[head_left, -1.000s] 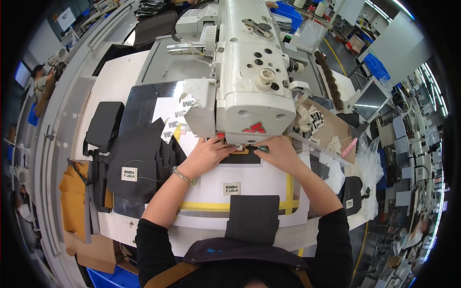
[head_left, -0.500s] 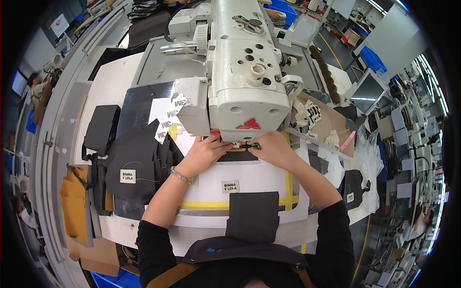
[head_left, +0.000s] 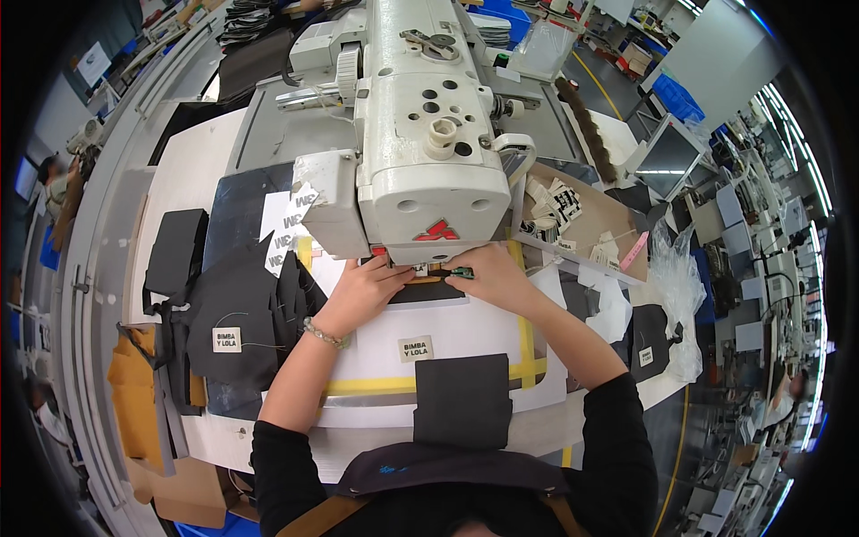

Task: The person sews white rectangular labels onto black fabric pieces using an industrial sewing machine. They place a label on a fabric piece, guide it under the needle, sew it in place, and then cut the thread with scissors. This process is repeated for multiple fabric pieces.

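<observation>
Below the head of a white sewing machine (head_left: 434, 192), my two hands work close together. My left hand (head_left: 362, 288) lies with its fingers stretched out toward a small pale label (head_left: 420, 269) on a dark fabric piece (head_left: 436, 292). Closed around a small tool with a green and black handle (head_left: 461, 272), my right hand (head_left: 494, 276) points it left at the label. The tool's exact kind is too small to tell. The machine head hides the needle area. Nearer to me, a loose pale label (head_left: 415, 348) lies on a white sheet edged with yellow tape (head_left: 528, 336).
Dark fabric pieces (head_left: 242, 309) are stacked left of my left forearm, beside a black block (head_left: 176, 251). A dark folded piece (head_left: 463, 403) lies at the near table edge. On the right stands a cardboard tray (head_left: 617, 210) of labels, next to clear plastic (head_left: 676, 295).
The whole view has shifted, so the machine and table sit a little further left. My hands stay at the label under the machine head, with the tool still in my right hand.
</observation>
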The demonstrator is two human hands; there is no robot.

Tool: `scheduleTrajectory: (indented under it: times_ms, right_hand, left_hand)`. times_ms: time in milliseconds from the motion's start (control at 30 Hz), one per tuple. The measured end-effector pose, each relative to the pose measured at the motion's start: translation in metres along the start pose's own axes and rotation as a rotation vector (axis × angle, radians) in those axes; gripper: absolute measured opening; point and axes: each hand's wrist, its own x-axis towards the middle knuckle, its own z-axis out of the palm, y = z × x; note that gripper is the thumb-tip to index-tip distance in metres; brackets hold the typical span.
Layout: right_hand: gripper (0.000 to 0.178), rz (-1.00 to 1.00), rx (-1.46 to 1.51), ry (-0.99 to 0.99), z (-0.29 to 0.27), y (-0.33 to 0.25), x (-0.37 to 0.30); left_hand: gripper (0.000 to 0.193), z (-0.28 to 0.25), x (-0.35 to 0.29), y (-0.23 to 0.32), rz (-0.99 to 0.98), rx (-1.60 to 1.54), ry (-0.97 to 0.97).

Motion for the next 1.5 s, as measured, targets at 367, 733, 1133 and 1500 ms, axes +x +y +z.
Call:
scheduleTrajectory:
  times_ms: [367,733,1133,1500]
  right_hand:
    - [0.024,0.012,0.107,0.116,0.006,0.004,0.002]
    - [0.024,-0.008,0.138,0.190,0.016,0.015,0.000]
    - [0.025,0.096,0.204,0.165,0.019,0.008,-0.009]
    - [0.028,0.063,0.211,0.222,0.029,0.015,-0.012]
  left_hand:
    - [0.026,-0.004,0.005,0.008,0.001,-0.007,0.031]
    - [0.019,-0.011,0.022,-0.008,-0.019,-0.196,-0.133]
    - [0.026,-0.002,0.021,-0.014,0.100,-0.161,-0.083]
    - [0.027,-0.001,0.020,-0.018,0.033,-0.148,-0.195]
